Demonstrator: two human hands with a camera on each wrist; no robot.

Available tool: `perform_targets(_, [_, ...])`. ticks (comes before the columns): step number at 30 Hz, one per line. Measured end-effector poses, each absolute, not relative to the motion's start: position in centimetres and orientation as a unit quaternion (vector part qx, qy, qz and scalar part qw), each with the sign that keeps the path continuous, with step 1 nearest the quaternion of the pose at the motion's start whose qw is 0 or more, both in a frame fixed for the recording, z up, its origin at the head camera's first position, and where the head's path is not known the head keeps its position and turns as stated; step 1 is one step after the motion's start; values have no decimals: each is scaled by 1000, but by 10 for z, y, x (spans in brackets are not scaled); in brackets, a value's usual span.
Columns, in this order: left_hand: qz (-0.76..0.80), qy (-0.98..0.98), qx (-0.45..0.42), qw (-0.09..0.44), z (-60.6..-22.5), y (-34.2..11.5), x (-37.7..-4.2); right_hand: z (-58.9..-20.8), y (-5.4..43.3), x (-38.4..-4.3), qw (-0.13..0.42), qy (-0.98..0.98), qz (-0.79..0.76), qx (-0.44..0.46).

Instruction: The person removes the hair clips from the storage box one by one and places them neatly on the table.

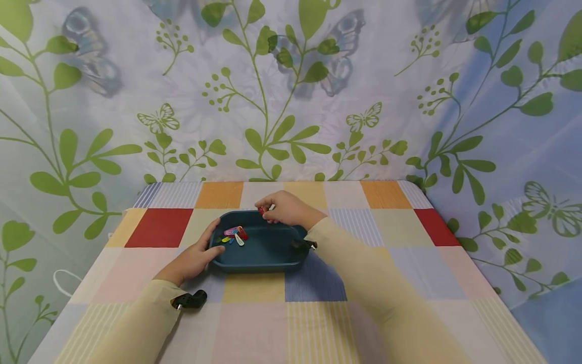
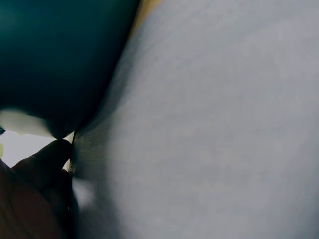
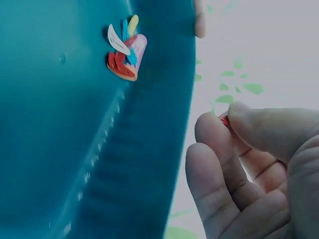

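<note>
A dark teal tray [image 1: 268,267] stands on the patchwork tablecloth. My left hand [image 1: 193,260] holds its left end, thumb at the near rim and fingers along the outer side; in the left wrist view part of that hand [image 2: 35,184] shows dark beside the tray's wall. Over the far rim, my right hand [image 1: 288,208] pinches a small red hair clip [image 3: 225,121] between thumb and fingertips, which hide most of it. Several colourful snap hair clips [image 1: 235,234] lie bunched inside the tray's left part, among them pink, red, white, blue and yellow ones.
The patchwork cloth [image 1: 254,323] covers the table. Behind it and at both sides hangs a curtain [image 1: 268,101] printed with leaves and butterflies. A white cord loop [image 1: 63,282] hangs at the table's left edge.
</note>
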State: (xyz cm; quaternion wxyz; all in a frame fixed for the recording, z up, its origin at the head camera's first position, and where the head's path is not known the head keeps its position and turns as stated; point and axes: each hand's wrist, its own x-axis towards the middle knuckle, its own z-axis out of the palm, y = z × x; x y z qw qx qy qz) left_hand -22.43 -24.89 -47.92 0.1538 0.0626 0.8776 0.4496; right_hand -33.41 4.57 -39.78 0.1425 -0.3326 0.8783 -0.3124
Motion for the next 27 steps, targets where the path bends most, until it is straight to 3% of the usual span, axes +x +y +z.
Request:
perform_targets(16, [457, 873, 69, 156, -476, -250, -223, -395, 125, -342, 82, 902, -352, -234])
perform_targets(27, [465, 869, 70, 158, -478, -250, -224, -424, 167, -351, 97, 906, -380, -158])
